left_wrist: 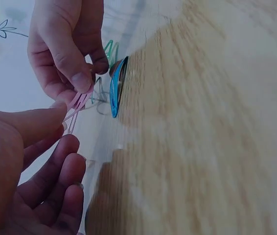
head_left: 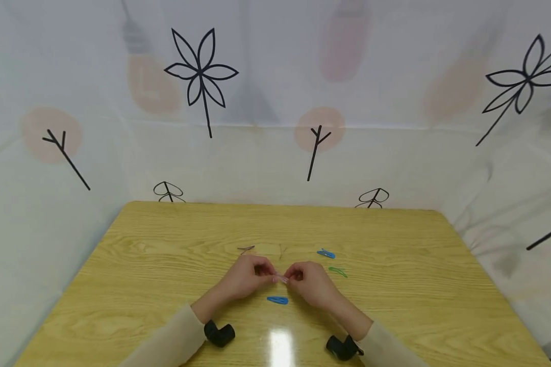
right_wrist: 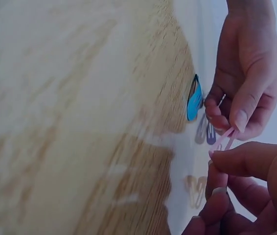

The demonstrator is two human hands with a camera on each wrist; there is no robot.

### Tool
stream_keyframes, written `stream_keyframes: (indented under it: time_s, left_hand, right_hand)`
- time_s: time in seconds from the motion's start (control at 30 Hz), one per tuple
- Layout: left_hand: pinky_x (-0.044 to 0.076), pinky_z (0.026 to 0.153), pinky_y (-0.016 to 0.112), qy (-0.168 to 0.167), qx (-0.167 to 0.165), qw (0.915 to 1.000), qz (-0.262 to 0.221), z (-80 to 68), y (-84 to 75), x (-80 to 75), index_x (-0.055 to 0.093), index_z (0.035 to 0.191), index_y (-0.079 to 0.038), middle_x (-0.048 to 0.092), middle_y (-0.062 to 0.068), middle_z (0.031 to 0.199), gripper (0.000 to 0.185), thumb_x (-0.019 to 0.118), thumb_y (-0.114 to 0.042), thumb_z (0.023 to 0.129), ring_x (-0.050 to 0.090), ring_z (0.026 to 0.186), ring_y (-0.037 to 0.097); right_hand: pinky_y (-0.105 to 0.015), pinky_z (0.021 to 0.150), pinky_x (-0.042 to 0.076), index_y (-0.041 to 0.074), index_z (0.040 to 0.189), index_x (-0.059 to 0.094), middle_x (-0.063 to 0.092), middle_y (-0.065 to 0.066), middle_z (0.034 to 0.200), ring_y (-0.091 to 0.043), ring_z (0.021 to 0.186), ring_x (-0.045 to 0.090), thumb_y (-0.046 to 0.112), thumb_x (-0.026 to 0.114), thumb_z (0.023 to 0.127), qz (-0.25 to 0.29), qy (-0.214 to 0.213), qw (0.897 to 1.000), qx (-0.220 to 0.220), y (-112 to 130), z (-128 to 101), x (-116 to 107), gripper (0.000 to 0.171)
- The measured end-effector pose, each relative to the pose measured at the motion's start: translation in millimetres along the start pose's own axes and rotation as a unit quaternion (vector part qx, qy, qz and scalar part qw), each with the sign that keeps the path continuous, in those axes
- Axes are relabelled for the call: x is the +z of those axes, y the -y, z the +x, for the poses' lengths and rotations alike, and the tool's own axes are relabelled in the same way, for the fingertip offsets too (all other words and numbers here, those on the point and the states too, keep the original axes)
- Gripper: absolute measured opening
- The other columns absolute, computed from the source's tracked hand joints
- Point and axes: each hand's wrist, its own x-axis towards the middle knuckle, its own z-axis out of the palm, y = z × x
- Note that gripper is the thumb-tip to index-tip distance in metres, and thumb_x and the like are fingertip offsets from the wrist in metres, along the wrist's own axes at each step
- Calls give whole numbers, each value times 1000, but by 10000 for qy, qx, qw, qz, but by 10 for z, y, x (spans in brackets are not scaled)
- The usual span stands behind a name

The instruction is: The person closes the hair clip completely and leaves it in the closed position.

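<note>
Over the middle of the wooden table (head_left: 165, 265), both hands meet on one small pink hair clip (head_left: 281, 278). My left hand (head_left: 268, 274) pinches its left end and my right hand (head_left: 291, 277) pinches its right end. The left wrist view has the pink clip (left_wrist: 77, 104) between the left thumb and the right hand's fingertips (left_wrist: 82, 81). The right wrist view gives the same pink clip (right_wrist: 225, 139) held from both sides. A blue clip (head_left: 277, 300) lies on the table just below the hands.
Another blue clip (head_left: 325, 253) and a green clip (head_left: 338, 271) lie to the right of the hands. A dull grey clip (head_left: 246, 248) lies behind the left hand. A patterned cloth backdrop (head_left: 275, 102) rises behind and beside the table.
</note>
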Motion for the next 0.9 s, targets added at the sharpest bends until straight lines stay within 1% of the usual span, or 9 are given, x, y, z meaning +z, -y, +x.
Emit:
stream_keyframes:
  time_s: [0.1, 0.2, 0.3, 0.43, 0.6, 0.7, 0.9]
  left_hand:
    - [49, 67, 27, -148, -45, 9999, -22, -9, -1, 6, 74, 83, -24, 64, -13, 77, 8, 78, -29, 89, 59, 73, 8]
    - [50, 69, 28, -347, -117, 9992, -163, -21, -17, 3, 75, 83, -24, 66, -14, 81, 8, 76, -29, 90, 60, 77, 9]
    - [50, 70, 29, -561, -147, 9978, -334, -38, -46, -7, 76, 84, -23, 67, -13, 82, 9, 75, -29, 91, 61, 78, 10]
    - [50, 69, 29, -717, -101, 9962, -481, -51, -72, -19, 75, 85, -22, 67, -12, 83, 9, 75, -28, 91, 61, 76, 11]
    - [50, 66, 29, -688, -68, 9957, -620, -51, -74, -27, 75, 86, -20, 68, -10, 83, 8, 76, -26, 91, 61, 74, 12]
    - [50, 66, 29, -627, -117, 9958, -664, -51, -70, -39, 74, 91, -18, 67, -8, 84, 7, 76, -25, 91, 61, 74, 13]
    - [50, 70, 30, -356, -175, 9973, -618, -63, -70, -60, 73, 109, -10, 68, -8, 90, 23, 75, -24, 91, 61, 79, 13]
  right_hand:
    - [-26, 61, 45, 6, 91, 73, 63, 4, 80, -13, 71, 53, 11, 73, 90, -39, -114, 9999, -26, 8, -7, 1, 5]
    - [-27, 63, 46, 10, 93, 74, 65, 5, 84, -13, 73, 54, 11, 73, 91, -81, -343, 9994, -16, 12, -14, 11, 2]
    - [-27, 60, 46, 14, 93, 75, 66, 6, 84, -13, 71, 54, 13, 71, 93, 14, -520, 9986, -5, 14, -24, 16, 3]
    - [-27, 58, 45, 14, 93, 76, 68, 4, 84, -13, 69, 54, 16, 71, 94, 230, -621, 9978, -24, 10, -26, 15, 5]
    - [-26, 54, 45, 13, 94, 76, 69, 2, 83, -13, 67, 55, 13, 71, 94, 341, -728, 9967, -79, 5, -35, 13, 5]
    - [-26, 53, 46, 12, 93, 76, 69, 1, 82, -12, 66, 55, 11, 71, 94, 334, -821, 9957, -253, 5, -47, 12, 5]
    - [-25, 56, 47, 10, 90, 76, 68, 5, 82, -8, 67, 55, 6, 72, 92, 272, -977, 9930, -600, -3, -74, 14, 6]
